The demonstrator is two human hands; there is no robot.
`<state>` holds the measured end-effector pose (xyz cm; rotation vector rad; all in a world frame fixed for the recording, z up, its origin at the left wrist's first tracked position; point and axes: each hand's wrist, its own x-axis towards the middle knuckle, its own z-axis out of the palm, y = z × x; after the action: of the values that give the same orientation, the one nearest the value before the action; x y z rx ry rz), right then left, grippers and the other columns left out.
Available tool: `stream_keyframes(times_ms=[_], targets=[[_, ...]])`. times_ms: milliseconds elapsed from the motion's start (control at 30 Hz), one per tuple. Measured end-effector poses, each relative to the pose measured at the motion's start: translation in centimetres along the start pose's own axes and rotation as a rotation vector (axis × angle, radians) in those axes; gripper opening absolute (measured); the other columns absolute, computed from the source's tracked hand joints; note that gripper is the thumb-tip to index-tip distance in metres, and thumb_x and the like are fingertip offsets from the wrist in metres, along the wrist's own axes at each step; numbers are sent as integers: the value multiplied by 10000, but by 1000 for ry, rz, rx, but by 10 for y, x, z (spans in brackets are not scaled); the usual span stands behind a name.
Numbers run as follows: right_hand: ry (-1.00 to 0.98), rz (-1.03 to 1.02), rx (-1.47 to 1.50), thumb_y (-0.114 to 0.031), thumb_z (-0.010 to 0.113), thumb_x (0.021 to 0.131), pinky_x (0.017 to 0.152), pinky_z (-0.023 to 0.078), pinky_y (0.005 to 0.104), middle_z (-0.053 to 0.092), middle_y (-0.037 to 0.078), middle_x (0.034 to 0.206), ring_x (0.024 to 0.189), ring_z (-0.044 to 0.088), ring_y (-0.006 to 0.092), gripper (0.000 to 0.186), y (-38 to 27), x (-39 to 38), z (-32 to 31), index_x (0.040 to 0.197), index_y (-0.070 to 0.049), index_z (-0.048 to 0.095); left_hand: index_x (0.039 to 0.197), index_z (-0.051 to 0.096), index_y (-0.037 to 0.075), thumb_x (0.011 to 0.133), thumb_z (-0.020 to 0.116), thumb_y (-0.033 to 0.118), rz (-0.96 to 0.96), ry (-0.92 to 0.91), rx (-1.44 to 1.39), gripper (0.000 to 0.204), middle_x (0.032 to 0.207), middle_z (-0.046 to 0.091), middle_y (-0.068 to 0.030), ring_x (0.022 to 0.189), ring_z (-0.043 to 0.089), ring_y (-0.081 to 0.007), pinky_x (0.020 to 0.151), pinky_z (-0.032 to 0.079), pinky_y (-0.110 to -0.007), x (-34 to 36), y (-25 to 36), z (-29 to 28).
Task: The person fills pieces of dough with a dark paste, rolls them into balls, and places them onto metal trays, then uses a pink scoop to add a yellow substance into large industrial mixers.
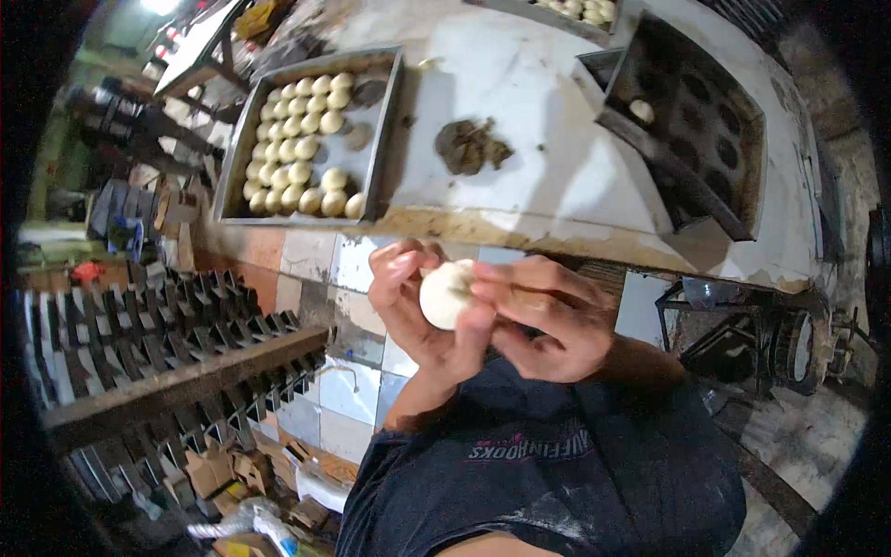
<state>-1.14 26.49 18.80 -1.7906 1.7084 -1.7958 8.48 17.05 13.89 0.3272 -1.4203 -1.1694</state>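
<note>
Just in front of the table [520, 74], between the person's two hands, is a smooth, pale ball of dough [444, 299]. The left hand [406, 302] is half curled and cups the dough from the left and below, its thumb and fingers apart around it. The right hand [554, 320] is mostly closed, thumb and fingertips pinched together on the right side of the dough. On the left part of the table sits a metal tray [384, 153] with rows of round dough balls [297, 125], and there are gaps along the tray's right side. A brown, crumbly lump [469, 147] lies around the middle of the table. On the table's right part, a deep, dark pan [691, 130] stands at a slant, with dark round marks on its bottom and one pale ball [641, 111] inside near its left wall. Another tray [557, 20] of pale balls is at the table's far edge. Left of and below the table, rows of dark metal pieces [176, 325] line a wooden beam [186, 382], with cardboard boxes [212, 472] under them.
</note>
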Motion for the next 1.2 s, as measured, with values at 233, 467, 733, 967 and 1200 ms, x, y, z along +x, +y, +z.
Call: stream_keyframes(times_ms=[233,467,733,967,1200], targets=[[29,161,87,-83,716,834,803,565,407,693,172,995,910,699,335,128,89,-4,-138,951,-33,703,920,675,31,636,937,399,49,-728,-307,534,888,596,-93,820,575,-215,665,490,-339,53,-68,164],[-2,303,-339,-127,574,952,986,480,450,594,221,1210,1164,577,381,256,132,6,-240,1142,34,636,723,578,31,837,740,65,-944,-393,-30,201,712,620,-91,667,596,-155,631,504,-328,-26,-174,234],[-184,397,-65,-196,522,985,889,496,425,628,189,1046,971,628,359,227,215,4,-285,1045,8,601,1148,661,79,821,798,106,-1039,-921,-233,356,808,555,20,732,506,-51,621,426,-233,-32,-178,273],[-20,322,-569,-234,507,1017,973,459,464,587,218,1217,1109,576,407,324,396,16,-318,1244,-10,562,1209,624,68,831,775,15,-1003,-699,-81,411,831,420,68,726,406,-30,647,361,-174,33,-156,213],[-618,606,-861,-333,572,979,1190,236,477,322,243,1544,1451,262,413,605,393,45,-297,1477,-39,395,1172,599,56,918,709,96,-1080,-600,12,280,763,468,45,710,445,-28,617,375,-196,10,-156,74]])
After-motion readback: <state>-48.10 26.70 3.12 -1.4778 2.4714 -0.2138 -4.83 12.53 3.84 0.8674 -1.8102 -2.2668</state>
